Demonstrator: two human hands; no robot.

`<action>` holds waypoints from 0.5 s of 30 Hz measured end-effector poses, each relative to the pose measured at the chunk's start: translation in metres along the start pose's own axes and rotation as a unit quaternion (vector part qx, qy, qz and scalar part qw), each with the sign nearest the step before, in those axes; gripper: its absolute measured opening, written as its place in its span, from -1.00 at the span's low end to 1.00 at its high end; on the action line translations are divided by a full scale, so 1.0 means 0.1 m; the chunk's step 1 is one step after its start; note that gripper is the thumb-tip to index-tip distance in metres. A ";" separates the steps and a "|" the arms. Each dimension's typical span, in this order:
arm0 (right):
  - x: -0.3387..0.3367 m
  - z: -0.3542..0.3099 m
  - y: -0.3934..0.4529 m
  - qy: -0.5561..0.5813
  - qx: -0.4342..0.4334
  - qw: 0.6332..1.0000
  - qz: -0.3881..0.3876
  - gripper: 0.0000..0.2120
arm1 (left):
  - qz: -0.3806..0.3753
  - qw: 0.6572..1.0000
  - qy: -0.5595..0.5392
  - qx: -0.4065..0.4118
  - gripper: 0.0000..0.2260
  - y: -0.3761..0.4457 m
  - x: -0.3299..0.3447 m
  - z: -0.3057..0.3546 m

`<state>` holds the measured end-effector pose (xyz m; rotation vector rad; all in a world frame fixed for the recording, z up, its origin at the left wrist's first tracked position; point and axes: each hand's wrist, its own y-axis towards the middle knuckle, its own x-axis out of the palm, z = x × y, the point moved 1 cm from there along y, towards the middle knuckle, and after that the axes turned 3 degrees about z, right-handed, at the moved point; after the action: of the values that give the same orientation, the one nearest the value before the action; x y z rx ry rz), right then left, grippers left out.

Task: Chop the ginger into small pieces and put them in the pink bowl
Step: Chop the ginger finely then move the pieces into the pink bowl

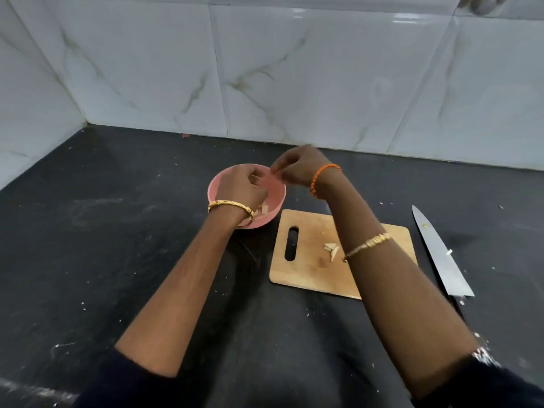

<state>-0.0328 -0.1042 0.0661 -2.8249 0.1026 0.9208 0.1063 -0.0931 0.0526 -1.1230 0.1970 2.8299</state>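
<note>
Both my hands, left hand (245, 184) and right hand (297, 169), hover curled over the pink bowl (216, 187), contents unclear; leftover ginger pieces (331, 249) lie behind on the board (309, 275), nearer my right.

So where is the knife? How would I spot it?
Find the black countertop under the white tiled wall. On it lies a wooden cutting board, and the knife lies flat just right of that board. It is the only long, shiny metal thing there, and no hand touches it.
</note>
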 end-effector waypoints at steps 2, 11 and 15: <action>-0.18 0.23 -0.17 0.002 -0.002 0.997 0.079 -0.82 | -0.038 0.998 -0.015 0.050 -0.80 -0.18 0.15 0.10; 0.09 1.12 -0.95 -0.259 -0.045 0.963 -0.060 -0.56 | -0.135 0.990 0.022 0.029 -0.67 -0.51 0.92 0.23; 0.22 1.38 -1.27 -0.293 -0.108 0.950 -0.015 -0.51 | -0.159 0.985 0.059 0.027 -0.57 -0.65 1.06 0.14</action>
<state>-0.0795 0.0449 -0.0392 -2.5847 -0.1253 1.8087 0.0283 -0.0229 -0.0159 -1.1920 0.0910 2.4690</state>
